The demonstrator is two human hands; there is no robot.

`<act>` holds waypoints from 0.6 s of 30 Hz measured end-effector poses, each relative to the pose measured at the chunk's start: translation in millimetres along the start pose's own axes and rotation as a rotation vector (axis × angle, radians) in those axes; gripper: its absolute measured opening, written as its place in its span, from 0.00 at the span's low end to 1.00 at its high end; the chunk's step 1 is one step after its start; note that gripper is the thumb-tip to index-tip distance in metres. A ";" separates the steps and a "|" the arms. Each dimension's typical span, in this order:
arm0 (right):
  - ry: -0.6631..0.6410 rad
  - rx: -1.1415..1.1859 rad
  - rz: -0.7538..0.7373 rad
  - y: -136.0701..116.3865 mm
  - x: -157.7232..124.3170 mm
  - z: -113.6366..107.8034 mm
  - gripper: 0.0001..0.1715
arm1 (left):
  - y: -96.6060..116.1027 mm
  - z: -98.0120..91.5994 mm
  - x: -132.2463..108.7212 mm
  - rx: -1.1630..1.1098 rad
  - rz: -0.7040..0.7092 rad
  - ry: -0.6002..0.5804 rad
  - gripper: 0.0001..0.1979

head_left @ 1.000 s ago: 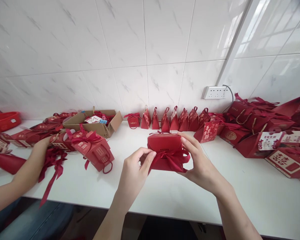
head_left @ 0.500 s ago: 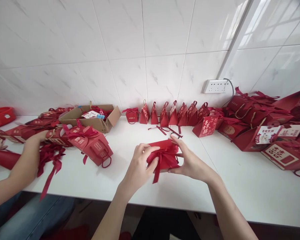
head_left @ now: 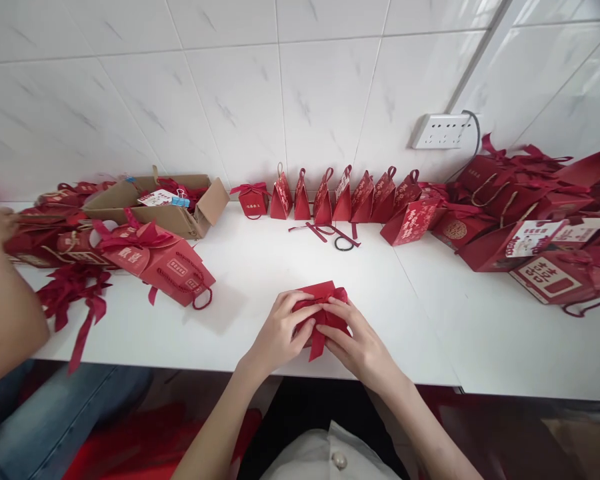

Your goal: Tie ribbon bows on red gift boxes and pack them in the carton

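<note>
Near the front edge of the white table a small red gift box point(head_left: 325, 291) sits between my hands, with a red ribbon point(head_left: 318, 345) tied across it and one tail hanging toward me. My left hand point(head_left: 283, 330) grips the ribbon and box from the left, thumb and fingers closed together. From the right, my right hand point(head_left: 357, 337) pinches the ribbon near its knot, its fingertips almost meeting those of the left. Both hands cover much of the box's sides and the knot itself.
A row of red triangular boxes point(head_left: 323, 197) stands by the wall. Ribbon scraps and a black hair tie point(head_left: 344, 244) lie before it. Red boxes pile up at right point(head_left: 530, 193). At left are a cardboard box point(head_left: 180, 220), more gift boxes, loose ribbons point(head_left: 77, 290) and another person's arm point(head_left: 7, 300).
My right hand has moved from the box's right side in onto the ribbon, closing beside my left. The view has tilted downward. The other person's arm has shifted left and up.
</note>
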State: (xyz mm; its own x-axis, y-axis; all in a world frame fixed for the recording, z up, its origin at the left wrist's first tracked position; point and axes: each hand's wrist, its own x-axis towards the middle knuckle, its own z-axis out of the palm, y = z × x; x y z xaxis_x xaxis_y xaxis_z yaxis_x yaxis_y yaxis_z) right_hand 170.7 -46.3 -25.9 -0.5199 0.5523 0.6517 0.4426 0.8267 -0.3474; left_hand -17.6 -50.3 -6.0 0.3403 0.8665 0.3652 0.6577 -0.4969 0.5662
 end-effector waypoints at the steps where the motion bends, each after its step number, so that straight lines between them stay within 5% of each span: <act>1: 0.046 -0.006 -0.014 0.6 -1.8 3.4 0.16 | -0.7 0.7 -0.4 0.005 0.012 0.007 0.16; 11: 0.174 0.064 0.027 -1.4 -7.1 -1.0 0.09 | 11.4 10.3 5.8 0.028 -0.089 0.136 0.08; 14: 0.210 0.117 0.369 -4.3 -5.5 -6.3 0.09 | 13.5 13.4 7.8 0.025 -0.125 0.143 0.07; 18: -0.073 0.322 0.878 -3.8 -2.6 -12.3 0.24 | 12.9 15.0 7.0 0.030 -0.127 0.113 0.10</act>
State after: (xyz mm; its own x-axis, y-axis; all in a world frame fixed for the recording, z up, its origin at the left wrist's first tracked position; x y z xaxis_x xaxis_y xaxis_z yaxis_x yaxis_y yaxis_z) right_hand 179.3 -52.2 -18.0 -0.1453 0.9890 0.0275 0.4807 0.0949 -0.8717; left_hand 3.4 -49.9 -7.2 0.1760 0.9106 0.3738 0.7113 -0.3802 0.5912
